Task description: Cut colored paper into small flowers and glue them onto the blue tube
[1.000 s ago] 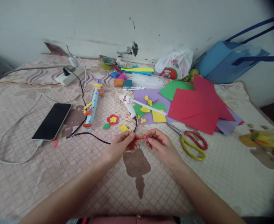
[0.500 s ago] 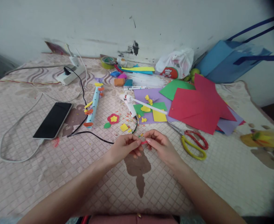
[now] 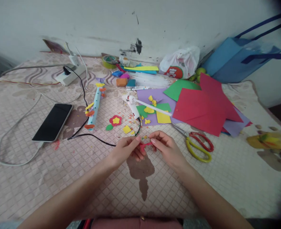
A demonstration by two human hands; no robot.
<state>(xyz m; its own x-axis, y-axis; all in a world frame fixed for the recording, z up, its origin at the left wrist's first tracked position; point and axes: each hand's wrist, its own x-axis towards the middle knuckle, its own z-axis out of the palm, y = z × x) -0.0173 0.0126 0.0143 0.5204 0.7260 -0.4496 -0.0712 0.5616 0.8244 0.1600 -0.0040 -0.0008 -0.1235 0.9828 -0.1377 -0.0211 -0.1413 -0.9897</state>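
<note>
A small red craft-foam piece is held low over the table, between both hands. My right hand pinches its right end between thumb and fingertips. Under its left part curl the fingers of my left hand, with the thumb along the upper edge. The piece's exact outline is partly hidden by the fingers. Just beyond my hands lie a yellow foam scrap and a red flower with a yellow centre, a green leaf beside it. A white glue gun with a long glue stick lies behind them.
Scissors lie right of my hands, near red foam sheets and a purple sheet. To the left are a decorated blue strip, a phone, a black cord and a power strip. A blue bag stands back right.
More of the red foam piece now shows between my hands. My left thumb has lifted and moved slightly left, while my right hand keeps its pinch. The view has shifted slightly.
</note>
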